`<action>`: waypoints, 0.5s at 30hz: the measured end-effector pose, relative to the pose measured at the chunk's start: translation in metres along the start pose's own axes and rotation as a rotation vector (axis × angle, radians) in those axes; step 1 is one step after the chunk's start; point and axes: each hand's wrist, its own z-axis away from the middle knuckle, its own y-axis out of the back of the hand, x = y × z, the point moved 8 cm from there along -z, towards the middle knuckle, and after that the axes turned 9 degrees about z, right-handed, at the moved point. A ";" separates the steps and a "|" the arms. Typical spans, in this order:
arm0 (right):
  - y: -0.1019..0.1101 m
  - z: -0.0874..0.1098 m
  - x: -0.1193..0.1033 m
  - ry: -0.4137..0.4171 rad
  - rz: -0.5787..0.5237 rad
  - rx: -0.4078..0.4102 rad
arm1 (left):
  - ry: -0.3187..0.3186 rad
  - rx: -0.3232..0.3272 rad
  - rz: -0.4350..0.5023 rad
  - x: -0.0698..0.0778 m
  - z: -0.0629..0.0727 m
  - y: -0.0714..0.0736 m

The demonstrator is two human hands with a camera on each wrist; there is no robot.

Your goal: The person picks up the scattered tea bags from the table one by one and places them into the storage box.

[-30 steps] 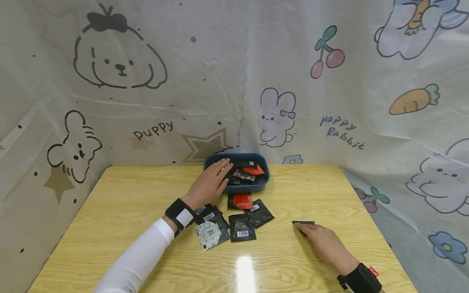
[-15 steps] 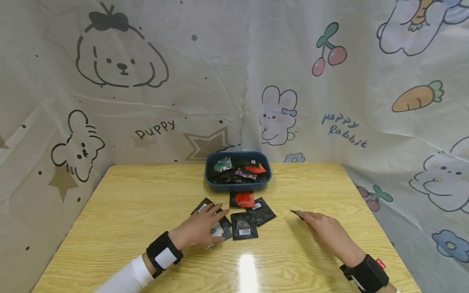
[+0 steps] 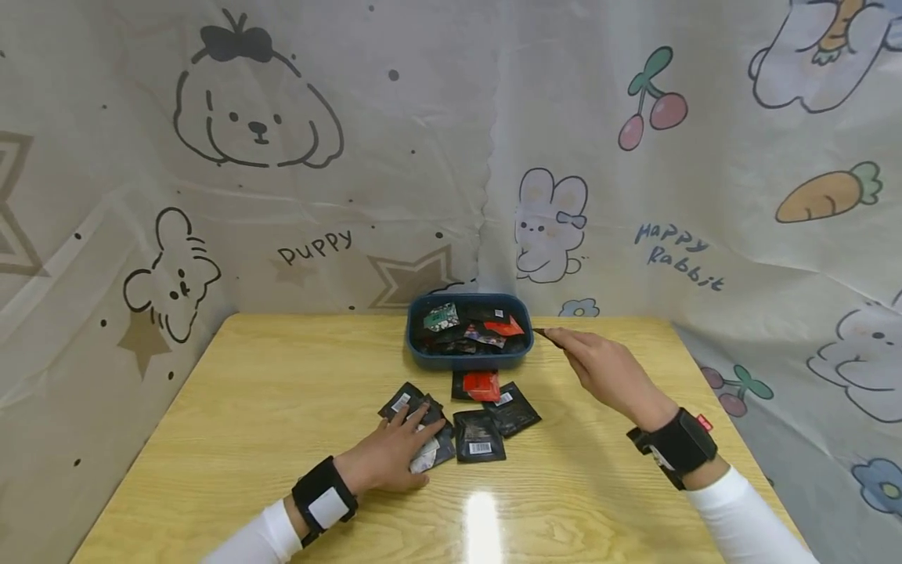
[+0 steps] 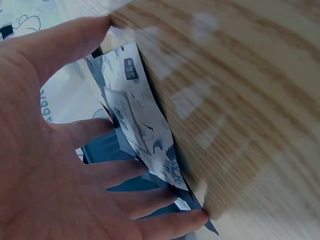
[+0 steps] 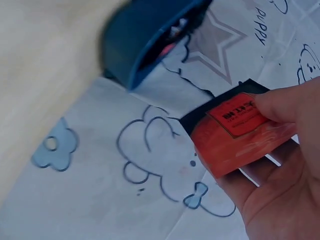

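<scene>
My right hand [image 3: 613, 372] pinches a red-and-black sachet [image 5: 235, 137] between thumb and fingers. It is held up just right of the blue bin [image 3: 468, 363], its edge close to the bin's rim in the head view. The red printed face shows in the right wrist view. My left hand [image 3: 384, 462] rests with spread fingers on a small pile of dark sachets [image 3: 403, 398] on the table's left-middle. In the left wrist view a white sachet with a blue flower print [image 4: 135, 112] lies on top of that pile, its fingertips around it. Fingers partly hide the pile.
Several sachets fill the bin at the back of the wooden table [image 3: 296, 352]. In front of it lie a red-and-black sachet [image 3: 481, 385], a black sachet [image 3: 513, 411] and another with a barcode [image 3: 479, 435]. A printed curtain [image 3: 423, 157] hangs behind.
My left hand has come back from the bin onto the pile, leaving a green-and-white sachet visible in the bin. My right hand has lifted its sachet off the table and carried it to the bin's right side.
</scene>
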 end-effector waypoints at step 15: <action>-0.067 -0.104 -0.002 0.032 -0.124 -0.078 | -0.015 0.045 -0.161 0.006 -0.001 0.000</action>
